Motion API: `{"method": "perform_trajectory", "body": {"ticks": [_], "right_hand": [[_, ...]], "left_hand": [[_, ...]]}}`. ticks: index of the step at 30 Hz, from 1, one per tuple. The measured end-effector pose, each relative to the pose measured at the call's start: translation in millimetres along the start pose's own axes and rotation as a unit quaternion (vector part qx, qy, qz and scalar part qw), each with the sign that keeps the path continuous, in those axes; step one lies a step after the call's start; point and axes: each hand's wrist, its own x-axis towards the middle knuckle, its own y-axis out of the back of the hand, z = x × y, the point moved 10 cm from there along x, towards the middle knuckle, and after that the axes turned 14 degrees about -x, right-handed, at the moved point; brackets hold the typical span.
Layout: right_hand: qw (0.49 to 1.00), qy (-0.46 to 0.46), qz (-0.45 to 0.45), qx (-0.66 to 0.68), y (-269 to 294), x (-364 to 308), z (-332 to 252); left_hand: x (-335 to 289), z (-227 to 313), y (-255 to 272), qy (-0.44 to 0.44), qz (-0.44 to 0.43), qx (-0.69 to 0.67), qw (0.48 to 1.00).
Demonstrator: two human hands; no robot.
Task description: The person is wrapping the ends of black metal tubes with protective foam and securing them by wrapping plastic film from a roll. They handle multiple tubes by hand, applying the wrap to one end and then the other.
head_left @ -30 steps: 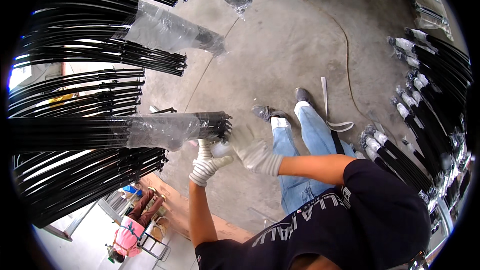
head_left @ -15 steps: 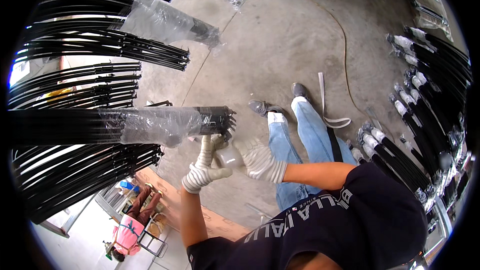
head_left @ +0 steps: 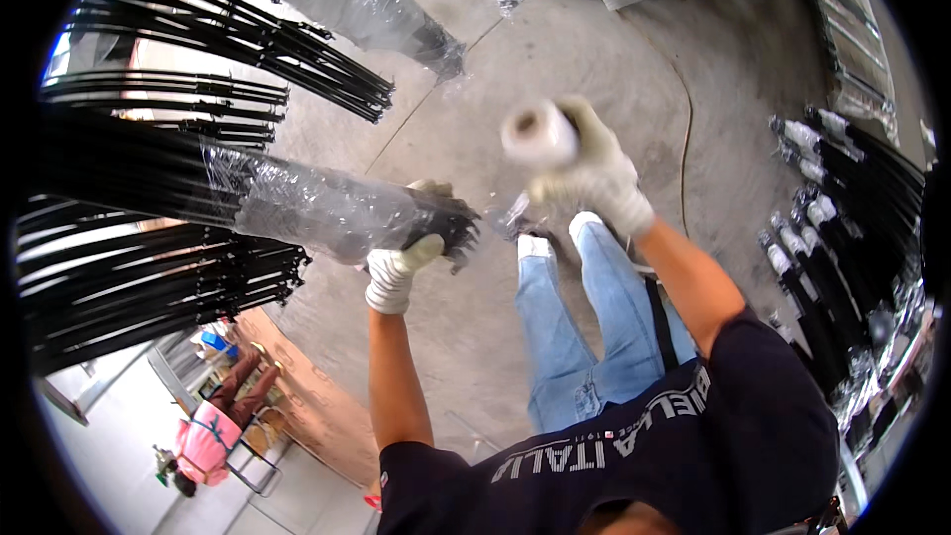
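My gloved left hand (head_left: 398, 269) is closed around the near end of a bundle of long black bars (head_left: 446, 222), its thumb on one side and fingers on the other. Clear stretch film (head_left: 317, 206) wraps the bundle just behind that grip. My right hand (head_left: 600, 174), also in a pale glove and blurred by motion, holds a roll of stretch film (head_left: 542, 141) out to the right of the bundle. The roll's brown core faces left. A loose wisp of film (head_left: 515, 208) hangs between the roll and the bundle end.
More black bars stick out in rows (head_left: 238, 272) below and above the bundle. Another film-wrapped bundle (head_left: 371, 10) lies farther off. Wrapped bundles (head_left: 817, 267) stand on the right. A cord (head_left: 686, 119) runs along the floor. Someone in pink (head_left: 210, 441) sits at lower left.
My right hand has carried the film roll away from the bundle end, up and to the right. My left hand has moved from beside the roll onto the bundle end, which now tilts down rightward.
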Motion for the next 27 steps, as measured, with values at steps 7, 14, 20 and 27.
{"method": "perform_trajectory", "body": {"ticks": [7,14,20,27], "right_hand": [[0.949,0.037,-0.248,0.191,-129,63,70],[0.918,0.079,-0.373,0.113,-222,-5,118],[0.950,-0.028,-0.311,-0.015,-203,-16,135],[0.852,-0.185,-0.077,0.483,-152,-59,117]], "left_hand": [[4,5,-41,0.043,-0.057,0.045,0.996],[-3,-17,47,-0.013,-0.307,0.729,0.612],[2,3,25,0.136,-0.156,0.382,0.901],[-8,-86,37,0.111,-0.060,-0.290,0.949]]}}
